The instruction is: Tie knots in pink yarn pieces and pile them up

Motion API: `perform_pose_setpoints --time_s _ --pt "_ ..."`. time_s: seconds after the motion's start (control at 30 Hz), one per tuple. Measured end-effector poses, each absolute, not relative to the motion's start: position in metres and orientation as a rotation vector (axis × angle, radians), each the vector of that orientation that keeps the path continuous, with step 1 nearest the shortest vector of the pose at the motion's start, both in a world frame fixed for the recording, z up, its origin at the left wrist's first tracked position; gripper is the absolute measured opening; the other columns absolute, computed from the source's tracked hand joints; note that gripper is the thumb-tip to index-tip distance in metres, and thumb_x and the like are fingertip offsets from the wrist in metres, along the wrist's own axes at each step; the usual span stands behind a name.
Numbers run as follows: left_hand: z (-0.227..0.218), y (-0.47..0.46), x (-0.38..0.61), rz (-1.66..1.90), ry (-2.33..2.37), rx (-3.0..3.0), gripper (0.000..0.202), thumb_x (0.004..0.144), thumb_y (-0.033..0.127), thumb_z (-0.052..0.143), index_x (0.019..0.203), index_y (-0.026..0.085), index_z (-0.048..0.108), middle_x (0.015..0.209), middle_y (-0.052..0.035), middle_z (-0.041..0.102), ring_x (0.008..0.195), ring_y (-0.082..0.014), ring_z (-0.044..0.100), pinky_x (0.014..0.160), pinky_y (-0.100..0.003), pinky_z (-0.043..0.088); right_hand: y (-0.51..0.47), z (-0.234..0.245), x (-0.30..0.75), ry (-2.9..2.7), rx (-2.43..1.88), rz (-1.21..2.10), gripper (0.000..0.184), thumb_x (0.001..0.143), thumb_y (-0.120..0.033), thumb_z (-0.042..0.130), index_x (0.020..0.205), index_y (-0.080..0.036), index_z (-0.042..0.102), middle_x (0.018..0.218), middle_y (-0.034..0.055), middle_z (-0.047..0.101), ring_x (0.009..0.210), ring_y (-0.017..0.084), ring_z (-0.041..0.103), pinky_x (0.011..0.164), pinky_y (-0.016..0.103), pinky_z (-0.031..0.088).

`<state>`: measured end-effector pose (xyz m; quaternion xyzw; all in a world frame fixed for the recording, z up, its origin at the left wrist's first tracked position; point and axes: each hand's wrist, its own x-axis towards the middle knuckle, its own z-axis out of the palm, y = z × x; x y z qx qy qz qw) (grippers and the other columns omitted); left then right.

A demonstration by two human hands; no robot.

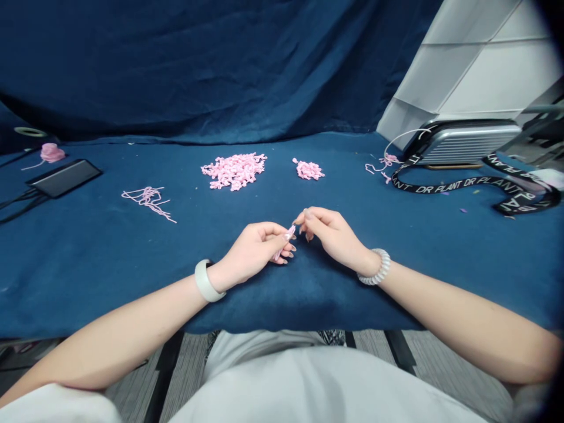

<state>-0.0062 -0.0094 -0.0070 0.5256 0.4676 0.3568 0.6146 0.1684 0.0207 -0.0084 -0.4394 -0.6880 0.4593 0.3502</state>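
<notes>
Above the front part of the blue-covered table, my left hand [251,251] pinches a small piece of pink yarn [289,232] between thumb and forefinger. A bit of the same yarn shows below, between the curled fingers. My right hand [332,234] is just to the right of it, its thumb and fingertips drawn together close to the yarn's tip. Whether a strand runs between those fingertips is too small to tell. Beyond the hands lie a large heap of pink knotted yarn pieces [235,171] and a smaller heap [309,170] of similar ones.
Cut pink strands [150,200] lie at the left, with a pink yarn ball [51,153] and a black cabled device [66,177] farther out. On the right are yarn scraps [390,160], a lettered black lanyard [449,186] and a ribbed silver case [476,144]. A blue curtain [211,70] hangs behind.
</notes>
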Motion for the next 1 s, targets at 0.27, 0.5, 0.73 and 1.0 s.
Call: perform_pose_setpoints --time_s 0.27,0.5,0.73,1.0 --pt "-0.0078 -0.0102 -0.0055 0.824 1.086 1.177 0.028 0.075 0.039 0.065 0.081 0.012 0.061 0.076 -0.0058 0.065 0.066 -0.0109 0.061 0.062 -0.023 0.051 0.0194 -0.0112 0.1639 -1.841 -1.121 1.213 0.039 0.075 -0.045 0.053 0.080 -0.008 0.061 0.074 0.0025 0.059 0.064 -0.002 0.047 0.061 0.009 0.038" --pt "-0.0095 -0.0096 -0.0061 0.824 1.094 1.203 0.030 0.073 0.041 0.067 0.079 0.012 0.062 0.075 -0.0068 0.066 0.067 -0.0124 0.062 0.064 -0.025 0.052 0.0179 -0.0081 0.1638 -1.792 -1.139 1.210 0.037 0.075 -0.043 0.054 0.074 -0.007 0.061 0.068 0.0016 0.057 0.058 -0.003 0.043 0.057 0.008 0.035" --pt "-0.0078 -0.0100 -0.0044 0.852 1.100 1.186 0.026 0.077 0.037 0.063 0.081 0.012 0.062 0.074 -0.0054 0.066 0.064 -0.0102 0.061 0.059 -0.020 0.051 0.0187 -0.0066 0.1642 -1.748 -1.134 1.254 0.038 0.074 -0.045 0.055 0.072 -0.006 0.057 0.063 0.0002 0.053 0.056 -0.004 0.041 0.055 0.008 0.034" --pt "-0.0089 -0.0100 -0.0048 0.866 1.077 1.212 0.029 0.080 0.041 0.059 0.085 0.013 0.060 0.076 -0.0055 0.065 0.066 -0.0108 0.062 0.062 -0.024 0.053 0.0207 -0.0158 0.1644 -1.584 -1.080 1.520 0.048 0.071 -0.054 0.055 0.067 -0.009 0.043 0.059 -0.0027 0.044 0.054 -0.004 0.038 0.054 0.010 0.032"
